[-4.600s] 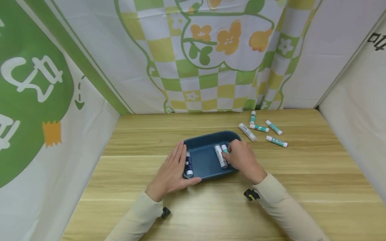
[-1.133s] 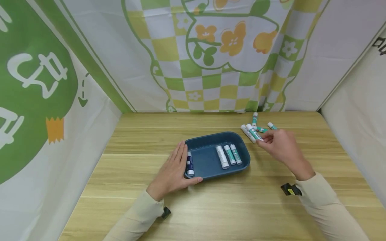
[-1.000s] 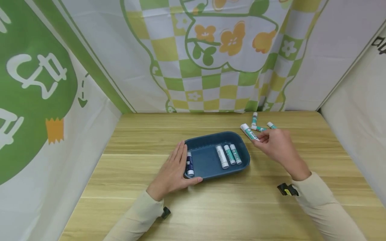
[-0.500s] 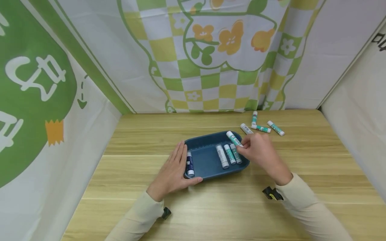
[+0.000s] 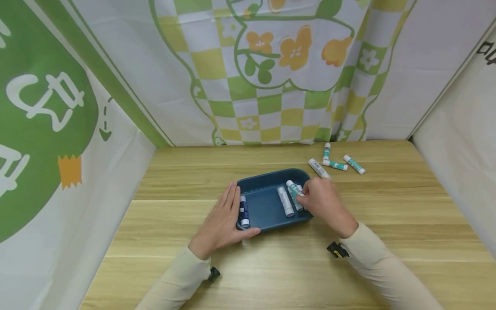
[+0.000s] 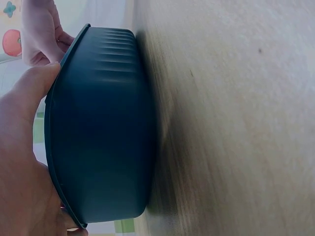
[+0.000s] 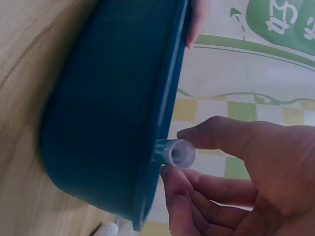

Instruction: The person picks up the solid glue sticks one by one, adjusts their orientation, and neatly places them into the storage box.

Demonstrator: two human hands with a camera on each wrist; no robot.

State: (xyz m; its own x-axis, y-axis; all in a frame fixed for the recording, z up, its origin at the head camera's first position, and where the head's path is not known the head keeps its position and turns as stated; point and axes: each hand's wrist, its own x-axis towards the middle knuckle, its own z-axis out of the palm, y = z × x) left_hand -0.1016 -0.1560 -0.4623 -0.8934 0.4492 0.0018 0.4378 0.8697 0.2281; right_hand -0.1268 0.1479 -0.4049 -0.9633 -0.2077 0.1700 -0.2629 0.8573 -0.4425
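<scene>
My right hand [image 5: 325,202] pinches a teal-labelled glue stick [image 5: 292,187] between thumb and fingers, over the right part of a dark blue tray [image 5: 261,209]. In the right wrist view the held glue stick [image 7: 179,154] shows its pale hollow end beside the rim. My left hand [image 5: 218,219] rests against the tray's left end, fingers straight along the side and thumb at the front rim. Inside lie a navy glue stick [image 5: 243,211] at the left and a larger white glue stick [image 5: 285,201] at the right. Teal glue sticks beside it are partly hidden by my right hand.
Behind the tray to the right, a grey-white glue stick [image 5: 319,168] lies on the wooden table [image 5: 271,267]. Several teal ones lie near it, including a teal glue stick [image 5: 354,164] farthest right. A patterned curtain [image 5: 267,103] hangs at the table's back edge.
My right hand has picked up a teal glue stick from the table and carried it left and lower, over the tray. Two teal sticks joined the white one inside earlier. My left hand stays put.
</scene>
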